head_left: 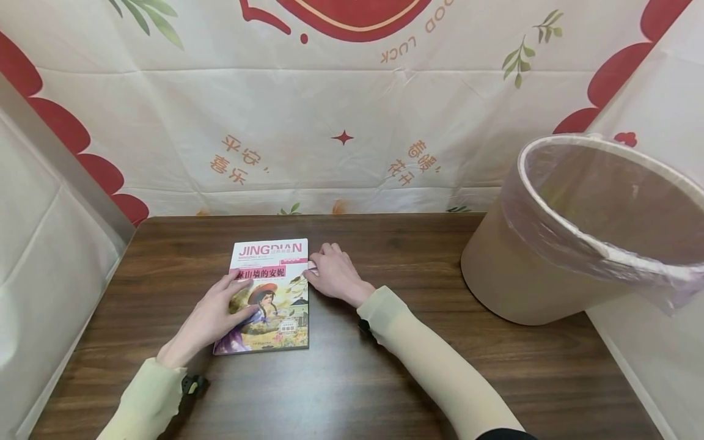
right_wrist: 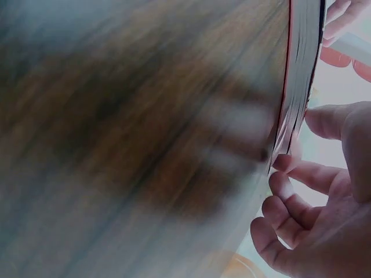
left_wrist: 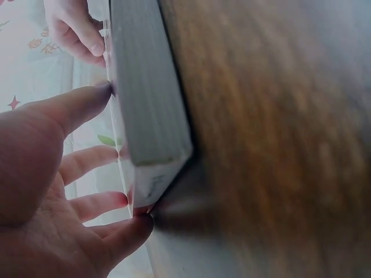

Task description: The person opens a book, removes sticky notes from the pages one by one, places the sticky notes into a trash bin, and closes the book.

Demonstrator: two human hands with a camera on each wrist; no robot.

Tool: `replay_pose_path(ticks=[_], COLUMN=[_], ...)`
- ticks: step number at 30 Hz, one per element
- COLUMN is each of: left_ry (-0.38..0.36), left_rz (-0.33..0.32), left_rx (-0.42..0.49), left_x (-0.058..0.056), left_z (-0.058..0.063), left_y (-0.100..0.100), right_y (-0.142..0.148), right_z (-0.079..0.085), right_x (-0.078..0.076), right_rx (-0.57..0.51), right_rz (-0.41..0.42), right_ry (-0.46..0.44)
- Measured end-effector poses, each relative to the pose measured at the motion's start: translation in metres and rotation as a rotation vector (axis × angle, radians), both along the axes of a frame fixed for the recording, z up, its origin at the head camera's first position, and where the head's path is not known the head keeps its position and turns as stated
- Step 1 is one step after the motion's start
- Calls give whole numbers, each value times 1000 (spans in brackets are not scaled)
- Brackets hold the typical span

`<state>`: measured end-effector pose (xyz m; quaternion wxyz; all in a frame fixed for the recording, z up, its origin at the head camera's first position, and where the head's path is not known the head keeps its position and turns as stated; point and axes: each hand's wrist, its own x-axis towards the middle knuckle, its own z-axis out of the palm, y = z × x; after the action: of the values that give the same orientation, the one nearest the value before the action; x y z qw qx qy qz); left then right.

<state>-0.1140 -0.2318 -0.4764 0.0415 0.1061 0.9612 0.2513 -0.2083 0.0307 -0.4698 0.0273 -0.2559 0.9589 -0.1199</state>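
A paperback book (head_left: 275,330) with a pink-and-white illustrated cover lies flat on the wooden table, its cover facing up. My left hand (head_left: 211,310) rests on the cover's left side, fingers spread. In the left wrist view, the left thumb and fingertips touch the cover of the book (left_wrist: 148,87), one finger reaching its spine-side corner. At the right edge, my right hand (head_left: 334,273) pinches the book between thumb and index finger. Close up, the right hand (right_wrist: 330,214) has its other fingers loosely curled beside the page edges (right_wrist: 301,63).
A large beige bin (head_left: 511,269) lined with a clear plastic bag stands on the table at the right. Behind the table (head_left: 396,379) hangs a white cloth (head_left: 308,110) with red and leaf prints. Pale cloth also borders both sides.
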Motion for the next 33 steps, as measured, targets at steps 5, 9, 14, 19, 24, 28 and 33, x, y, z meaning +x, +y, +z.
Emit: replay_pose_path(ticks=[5, 9, 14, 19, 24, 28, 33], left_ry=[35, 47, 39, 45, 72, 66, 37], left_rz=[-11, -11, -26, -43, -80, -96, -102], left_rx=[15, 15, 11, 0, 8, 15, 16], left_x=[0, 1, 1, 1, 2, 3, 4], left_z=[0, -2, -2, -2, 0, 1, -1], left_y=[1, 2, 5, 8, 15, 20, 25], right_y=[-2, -3, -1, 3, 11, 18, 25], right_z=[2, 3, 1, 1, 2, 2, 2], right_x=[1, 1, 0, 0, 1, 1, 3], right_rx=[-47, -81, -128, -183, -237, -303, -346], right_rz=[-38, -73, -113, -152, -206, -230, -257], right_ry=[-1, -20, -36, -67, -113, -132, -131])
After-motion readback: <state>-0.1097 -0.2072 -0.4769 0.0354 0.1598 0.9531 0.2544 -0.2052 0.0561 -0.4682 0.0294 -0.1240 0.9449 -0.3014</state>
